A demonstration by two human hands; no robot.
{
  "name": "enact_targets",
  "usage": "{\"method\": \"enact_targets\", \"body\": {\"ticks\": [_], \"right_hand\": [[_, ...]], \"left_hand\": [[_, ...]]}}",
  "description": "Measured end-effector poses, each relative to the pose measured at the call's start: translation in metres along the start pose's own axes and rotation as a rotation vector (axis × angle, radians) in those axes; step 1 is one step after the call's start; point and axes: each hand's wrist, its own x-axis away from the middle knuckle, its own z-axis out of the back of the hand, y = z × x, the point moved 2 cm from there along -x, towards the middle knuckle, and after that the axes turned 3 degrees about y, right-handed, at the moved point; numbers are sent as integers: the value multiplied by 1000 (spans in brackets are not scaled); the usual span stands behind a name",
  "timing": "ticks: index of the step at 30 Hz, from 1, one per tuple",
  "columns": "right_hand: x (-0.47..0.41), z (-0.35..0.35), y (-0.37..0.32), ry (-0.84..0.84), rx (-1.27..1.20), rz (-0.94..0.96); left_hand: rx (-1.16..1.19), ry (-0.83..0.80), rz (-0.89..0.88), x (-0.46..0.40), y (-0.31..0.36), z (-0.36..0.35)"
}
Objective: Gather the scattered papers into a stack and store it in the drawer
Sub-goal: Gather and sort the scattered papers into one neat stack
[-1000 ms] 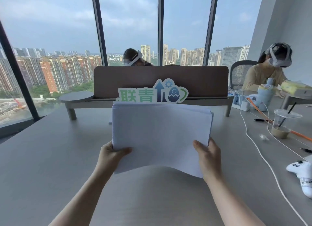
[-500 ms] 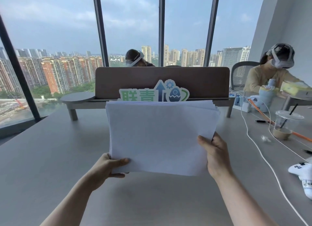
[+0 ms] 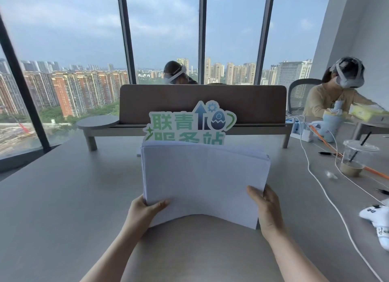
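Observation:
A stack of white papers (image 3: 202,176) is held upright in front of me above the grey table (image 3: 63,197), its lower edge sagging in an arch. My left hand (image 3: 144,213) grips the stack's lower left corner, thumb over the front sheet. My right hand (image 3: 266,208) grips the lower right edge. The sheets' top edges are slightly fanned. No drawer is in view.
A green and blue cut-out sign (image 3: 189,124) stands behind the stack, before a brown desk divider (image 3: 202,100). At right lie a white cable (image 3: 328,197), a plastic cup with a straw (image 3: 355,157), a white game controller (image 3: 379,220) and pens. Two people with headsets sit beyond.
The stack has dropped lower and tilted back, uncovering more of the sign. Its bottom edge now bows upward. Both hands keep their grip.

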Motion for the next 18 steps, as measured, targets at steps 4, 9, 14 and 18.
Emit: {"method": "enact_targets", "body": {"ticks": [4,9,14,18], "right_hand": [[0,-1,-1,-4,0,45],[-4,-6,1,-5,17,41],[-7,-15,-9,7,55,91],[-3,-14,3,-21,22,52]], "left_hand": [[101,63,-50,-4,16,0],[148,68,-12,-6,18,-2],[191,136,-91,-8,23,-7],[200,145,-67,-4,17,-3]]}}
